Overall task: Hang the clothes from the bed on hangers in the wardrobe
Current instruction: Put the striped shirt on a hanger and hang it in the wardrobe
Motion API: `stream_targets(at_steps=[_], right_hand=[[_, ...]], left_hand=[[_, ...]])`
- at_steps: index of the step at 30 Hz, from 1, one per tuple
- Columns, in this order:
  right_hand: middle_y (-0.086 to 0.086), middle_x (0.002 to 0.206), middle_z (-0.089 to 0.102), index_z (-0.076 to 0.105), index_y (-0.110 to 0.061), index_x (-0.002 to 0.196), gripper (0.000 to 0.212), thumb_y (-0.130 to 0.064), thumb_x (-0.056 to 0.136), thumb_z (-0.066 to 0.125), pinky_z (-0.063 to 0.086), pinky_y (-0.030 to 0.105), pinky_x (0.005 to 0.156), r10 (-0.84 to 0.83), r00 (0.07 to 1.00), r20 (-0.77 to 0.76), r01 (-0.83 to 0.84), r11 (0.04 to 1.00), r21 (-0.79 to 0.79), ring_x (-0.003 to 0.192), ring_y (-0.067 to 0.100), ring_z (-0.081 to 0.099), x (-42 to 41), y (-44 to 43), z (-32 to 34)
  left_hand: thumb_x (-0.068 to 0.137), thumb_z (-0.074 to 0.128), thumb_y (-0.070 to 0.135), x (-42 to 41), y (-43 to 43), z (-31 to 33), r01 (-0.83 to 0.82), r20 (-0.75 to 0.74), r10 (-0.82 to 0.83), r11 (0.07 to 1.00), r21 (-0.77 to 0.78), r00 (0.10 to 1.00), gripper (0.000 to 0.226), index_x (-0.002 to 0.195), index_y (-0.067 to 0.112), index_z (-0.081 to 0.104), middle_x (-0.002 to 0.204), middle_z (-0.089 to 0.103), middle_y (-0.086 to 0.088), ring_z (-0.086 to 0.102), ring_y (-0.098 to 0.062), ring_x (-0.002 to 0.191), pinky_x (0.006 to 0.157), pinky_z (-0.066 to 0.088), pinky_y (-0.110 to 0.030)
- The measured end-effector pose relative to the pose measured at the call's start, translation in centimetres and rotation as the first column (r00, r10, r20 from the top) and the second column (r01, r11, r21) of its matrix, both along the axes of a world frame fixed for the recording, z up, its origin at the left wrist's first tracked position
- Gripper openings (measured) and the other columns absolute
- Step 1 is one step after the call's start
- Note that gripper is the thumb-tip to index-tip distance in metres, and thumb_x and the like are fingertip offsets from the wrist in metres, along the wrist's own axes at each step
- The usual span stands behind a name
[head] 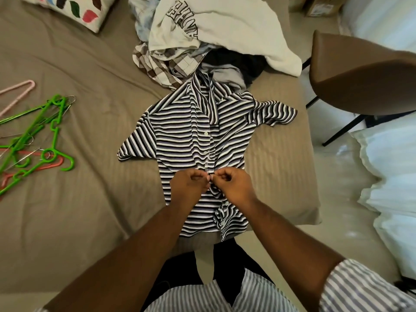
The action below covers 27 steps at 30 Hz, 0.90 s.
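Left hand (pixel 190 184) and right hand (pixel 234 185) meet knuckle to knuckle over a striped shirt (pixel 180 131). Each has its fingers curled and pinches the shirt's front opening, just below a row of small white buttons.

A bed (pixel 90 210) under a taupe sheet fills most of the view, its corner ending at the right on a pale glossy floor (pixel 337 221). A brown chair (pixel 360 70) on thin dark legs stands beside that corner. White fabric (pixel 394 176) bunches at the right edge; what it belongs to is hard to tell.

At the far side of the bed lies a pile of clothes (pixel 162 64), topped by a white sweatshirt (pixel 225 25) whose dark lettering is folded and unreadable. Darker garments beneath it are mostly hidden. Green hangers (pixel 54 131) lie tangled at the left, over a red one and thin wire ones, and a pink hanger (pixel 20 88) is cut off by the frame. A patterned cushion (pixel 74 7) and a cardboard box (pixel 319 6) are clipped by the top edge.

The shirt is spread front-up on the bed, with its collar touching the pile and its hem at the near edge. Both hands are on its lower middle, and the forearms cover part of the hem.
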State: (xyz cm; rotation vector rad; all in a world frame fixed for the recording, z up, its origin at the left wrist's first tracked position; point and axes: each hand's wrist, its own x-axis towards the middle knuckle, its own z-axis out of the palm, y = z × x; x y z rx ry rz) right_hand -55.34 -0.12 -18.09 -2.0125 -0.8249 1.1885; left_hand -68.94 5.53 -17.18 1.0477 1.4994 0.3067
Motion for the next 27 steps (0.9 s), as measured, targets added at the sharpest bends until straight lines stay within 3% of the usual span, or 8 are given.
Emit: stream_targets(at_steps=[7, 11, 19, 22, 27], right_hand=[[-0.006, 0.067, 0.072, 0.08, -0.009, 0.096, 0.011, -0.016, 0.089, 0.076, 0.047, 0.015, 0.058, -0.013, 0.991, -0.132, 0.009, 0.999, -0.032, 0.055, -0.002, 0.06, 0.6, -0.18, 0.19], [0.003, 0.073, 0.076, 0.08, -0.008, 0.095, 0.009, -0.014, 0.088, 0.077, 0.052, 0.02, 0.06, -0.063, 0.99, -0.13, 0.058, 0.997, -0.041, 0.059, 0.006, 0.064, 0.3, 0.0, 0.39], [0.003, 0.076, 0.076, 0.08, -0.008, 0.091, 0.008, -0.015, 0.088, 0.077, 0.054, 0.019, 0.064, -0.097, 0.985, -0.145, 0.101, 0.995, 0.023, 0.064, 0.005, 0.068, -0.28, -0.56, 0.49], [0.01, 0.075, 0.075, 0.078, -0.006, 0.087, 0.012, -0.01, 0.093, 0.068, 0.06, 0.033, 0.071, -0.121, 0.958, -0.259, 0.129, 0.992, 0.012, 0.067, 0.016, 0.068, -0.11, -0.68, 0.6], [0.016, 0.081, 0.074, 0.073, 0.004, 0.097, 0.011, -0.005, 0.091, 0.073, 0.062, 0.031, 0.068, -0.166, 0.893, -0.419, 0.166, 0.985, -0.037, 0.07, 0.02, 0.071, 0.52, -0.65, 0.66]], left_hand=[[0.091, 0.072, 0.008, -0.6, 0.07, -0.21, -0.019, 0.068, 0.021, 0.999, -0.03, 0.997, 0.008, 0.098, 0.005, 0.075, 0.081, 0.077, -0.011, 0.077, -0.021, 0.078, 0.074, 0.063, -0.033], [0.091, 0.073, 0.009, -0.48, 0.07, -0.16, -0.003, 0.071, 0.004, 1.0, -0.011, 0.997, 0.008, 0.098, 0.006, 0.075, 0.08, 0.077, -0.009, 0.077, -0.019, 0.078, 0.074, 0.063, -0.033], [0.09, 0.073, 0.008, -0.11, 0.12, 0.11, -0.032, 0.059, 0.032, 0.999, 0.003, 0.998, 0.005, 0.093, 0.01, 0.076, 0.077, 0.077, -0.007, 0.076, -0.017, 0.075, 0.071, 0.062, -0.029], [0.091, 0.072, 0.007, -0.34, 0.18, 0.19, -0.034, 0.09, 0.034, 0.999, -0.002, 0.995, 0.007, 0.091, 0.014, 0.075, 0.078, 0.077, -0.008, 0.076, -0.019, 0.076, 0.072, 0.062, -0.031], [0.092, 0.07, 0.005, -0.51, 0.34, 0.34, 0.023, 0.141, -0.018, 0.999, -0.029, 0.99, 0.011, 0.102, 0.003, 0.074, 0.084, 0.077, -0.013, 0.076, -0.021, 0.078, 0.072, 0.062, -0.03]])
